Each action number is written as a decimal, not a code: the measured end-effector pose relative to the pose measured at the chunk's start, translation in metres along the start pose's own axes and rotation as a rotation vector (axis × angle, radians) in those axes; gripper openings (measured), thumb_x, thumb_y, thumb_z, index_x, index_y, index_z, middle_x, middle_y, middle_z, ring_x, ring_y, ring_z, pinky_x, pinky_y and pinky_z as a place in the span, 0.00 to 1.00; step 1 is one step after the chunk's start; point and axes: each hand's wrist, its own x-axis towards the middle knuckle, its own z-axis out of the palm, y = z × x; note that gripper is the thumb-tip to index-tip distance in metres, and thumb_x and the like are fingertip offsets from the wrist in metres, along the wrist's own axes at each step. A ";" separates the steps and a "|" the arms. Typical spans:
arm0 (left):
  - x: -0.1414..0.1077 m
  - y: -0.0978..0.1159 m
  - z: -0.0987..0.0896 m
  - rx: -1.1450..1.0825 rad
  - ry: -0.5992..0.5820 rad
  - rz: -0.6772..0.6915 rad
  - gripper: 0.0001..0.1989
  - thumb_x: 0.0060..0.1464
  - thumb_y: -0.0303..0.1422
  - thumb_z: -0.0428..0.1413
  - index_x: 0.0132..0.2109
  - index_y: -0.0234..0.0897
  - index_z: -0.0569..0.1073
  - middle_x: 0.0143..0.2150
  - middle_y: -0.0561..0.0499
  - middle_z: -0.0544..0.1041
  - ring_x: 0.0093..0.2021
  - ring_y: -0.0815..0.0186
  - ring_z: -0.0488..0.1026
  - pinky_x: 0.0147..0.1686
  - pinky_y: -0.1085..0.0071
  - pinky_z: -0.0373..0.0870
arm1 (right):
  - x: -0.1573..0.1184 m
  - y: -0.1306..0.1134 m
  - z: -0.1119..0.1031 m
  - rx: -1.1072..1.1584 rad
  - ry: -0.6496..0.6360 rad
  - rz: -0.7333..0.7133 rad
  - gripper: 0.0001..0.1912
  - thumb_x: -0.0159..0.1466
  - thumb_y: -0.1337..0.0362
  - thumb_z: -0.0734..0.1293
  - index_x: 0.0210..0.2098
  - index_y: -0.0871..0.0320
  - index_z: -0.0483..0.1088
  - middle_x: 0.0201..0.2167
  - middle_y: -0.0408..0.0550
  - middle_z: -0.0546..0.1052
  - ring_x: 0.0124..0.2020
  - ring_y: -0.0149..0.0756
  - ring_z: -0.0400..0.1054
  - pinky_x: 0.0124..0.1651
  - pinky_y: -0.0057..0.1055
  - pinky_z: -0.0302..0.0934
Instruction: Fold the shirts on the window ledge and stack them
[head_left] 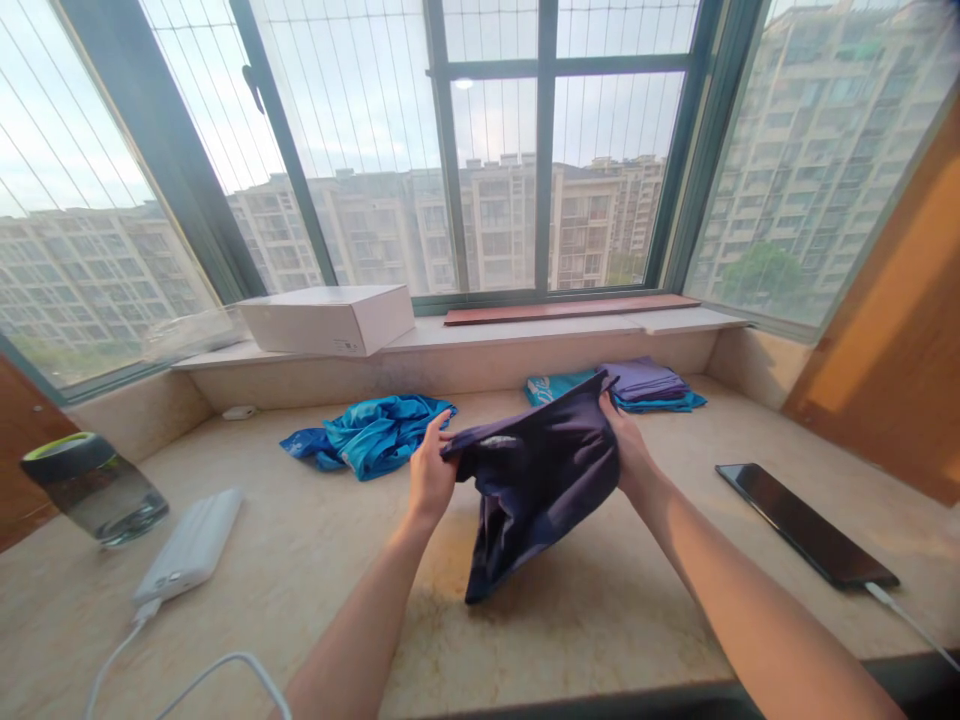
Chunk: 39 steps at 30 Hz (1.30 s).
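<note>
A dark navy cloth (544, 470) is stretched between my two hands over the middle of the stone counter, its lower corner hanging near the surface. My left hand (433, 470) is closed on its upper left corner, thumb up. At the upper right corner, my right hand (626, 440) grips the cloth, with some fingers hidden behind it. Crumpled blue cloth (386, 430) lies just beyond my left hand. Behind my right hand is a folded stack with a purple cloth (645, 380) on top and a teal one (559, 387) beside it.
On the left stand a bottle (97, 490) and a white power bank (191, 545) with a cable. A black phone (806, 525), also cabled, lies at the right. A white box (330, 318) and a reddish board (570, 309) rest on the window ledge.
</note>
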 end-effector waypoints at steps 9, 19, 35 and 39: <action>-0.025 0.029 0.011 0.269 -0.211 0.480 0.22 0.65 0.35 0.51 0.65 0.43 0.66 0.65 0.41 0.67 0.66 0.55 0.64 0.66 0.54 0.61 | 0.001 0.021 0.004 -0.126 -0.033 0.132 0.32 0.54 0.55 0.75 0.56 0.57 0.70 0.41 0.51 0.82 0.41 0.47 0.78 0.44 0.41 0.74; -0.037 0.029 0.028 0.476 -0.612 0.280 0.23 0.60 0.36 0.58 0.62 0.39 0.72 0.66 0.42 0.70 0.70 0.50 0.59 0.68 0.51 0.57 | -0.009 0.044 0.003 -0.808 -0.443 -0.163 0.14 0.54 0.58 0.74 0.39 0.56 0.82 0.40 0.55 0.82 0.47 0.53 0.76 0.56 0.50 0.66; 0.010 -0.006 -0.010 0.010 0.245 -0.182 0.13 0.61 0.37 0.52 0.45 0.35 0.76 0.39 0.44 0.81 0.39 0.58 0.79 0.39 0.64 0.77 | 0.031 0.016 -0.048 -0.975 0.408 -0.454 0.19 0.63 0.62 0.61 0.48 0.60 0.78 0.54 0.65 0.73 0.57 0.56 0.67 0.60 0.56 0.59; 0.006 -0.010 -0.002 0.125 0.346 -0.077 0.22 0.60 0.32 0.52 0.60 0.32 0.69 0.57 0.35 0.74 0.56 0.53 0.74 0.56 0.55 0.72 | 0.018 0.033 -0.036 -1.291 0.175 -0.486 0.19 0.64 0.62 0.65 0.53 0.57 0.76 0.65 0.63 0.64 0.65 0.59 0.59 0.62 0.58 0.56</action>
